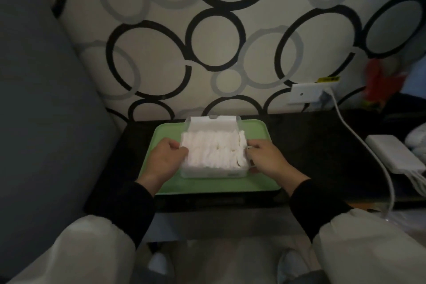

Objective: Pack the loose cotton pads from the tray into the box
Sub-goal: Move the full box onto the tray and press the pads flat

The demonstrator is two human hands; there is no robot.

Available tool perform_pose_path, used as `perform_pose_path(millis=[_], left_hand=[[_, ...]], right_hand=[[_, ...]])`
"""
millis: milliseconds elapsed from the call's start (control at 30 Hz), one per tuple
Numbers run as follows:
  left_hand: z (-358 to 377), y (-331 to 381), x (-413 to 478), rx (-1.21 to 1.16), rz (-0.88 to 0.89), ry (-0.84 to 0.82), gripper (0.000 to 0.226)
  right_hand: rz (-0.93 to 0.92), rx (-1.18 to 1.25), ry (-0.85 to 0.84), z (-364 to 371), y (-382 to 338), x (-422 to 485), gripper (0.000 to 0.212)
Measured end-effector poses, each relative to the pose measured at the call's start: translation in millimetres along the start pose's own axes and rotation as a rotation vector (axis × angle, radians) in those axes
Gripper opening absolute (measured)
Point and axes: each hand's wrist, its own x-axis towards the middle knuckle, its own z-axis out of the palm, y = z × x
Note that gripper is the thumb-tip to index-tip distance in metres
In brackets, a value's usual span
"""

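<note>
A clear plastic box (pixel 214 174) stands in the middle of a green tray (pixel 260 136), its lid (pixel 213 123) flipped up at the back. Rows of white cotton pads (pixel 214 150) fill the box to the brim, and a few at the right end stick up unevenly. My left hand (pixel 164 159) grips the box's left side with curled fingers at the pads' edge. My right hand (pixel 267 158) grips the right side, thumb and fingers curled over the rim. I see no loose pads on the bare parts of the tray.
The tray lies on a dark table (pixel 311 145) against a wall with ring patterns. A white cable (pixel 359 140) runs from a wall socket (pixel 304 94) across the right side. A white flat device (pixel 391 152) lies at the far right. A grey cushion (pixel 46 99) is on the left.
</note>
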Motion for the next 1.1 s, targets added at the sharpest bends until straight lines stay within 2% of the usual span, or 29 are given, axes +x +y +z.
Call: perform_pose_path(millis=[133, 200, 233, 333, 433, 500, 667, 767, 900, 967, 1033, 1100], left_hand=[[-6.6, -17.7, 10.2, 0.044, 0.005, -0.051, 0.012], [-9.2, -19.8, 14.1, 0.142, 0.038, -0.058, 0.014], [-9.9, -18.0, 15.2, 0.244, 0.094, -0.034, 0.022], [-3.9, -5.6, 9.9, 0.477, 0.362, 0.018, 0.046], [14.7, 3.4, 5.6, 0.625, 0.514, -0.173, 0.056], [24.7, 2.0, 8.4, 0.755, 0.557, -0.269, 0.057], [33.6, -1.4, 15.6, 0.950, 0.667, -0.287, 0.056], [36.0, -1.6, 18.3, 1.004, 0.665, -0.304, 0.056], [36.6, 3.3, 19.3, 0.960, 0.625, -0.367, 0.057], [32.6, 4.2, 20.1, 0.849, 0.612, -0.386, 0.057], [25.9, 5.2, 22.0, 0.596, 0.549, -0.423, 0.058], [16.4, 6.4, 22.6, 0.220, 0.470, -0.353, 0.053]], right_hand=[[0.027, -0.071, -0.018, 12.3, 2.9, 9.0, 0.028], [0.023, -0.160, -0.002, 12.8, -0.5, 10.3, 0.024], [0.008, -0.238, 0.027, 11.0, -2.0, 10.6, 0.024], [-0.150, -0.551, 0.149, 11.2, -9.2, 10.5, 0.050], [-0.366, -0.717, 0.047, 24.6, -14.3, 11.8, 0.059], [-0.381, -0.844, -0.072, 36.6, -10.9, 15.4, 0.063], [-0.396, -1.019, -0.126, 55.9, -8.2, 21.1, 0.062], [-0.369, -1.056, -0.142, 60.2, -10.4, 23.4, 0.062], [-0.324, -1.046, -0.172, 60.4, -11.9, 23.6, 0.062], [-0.326, -1.002, -0.187, 58.4, -12.0, 22.8, 0.063], [-0.347, -0.876, -0.188, 52.3, -12.8, 22.4, 0.064], [-0.359, -0.624, -0.112, 42.2, -11.8, 25.0, 0.060]])
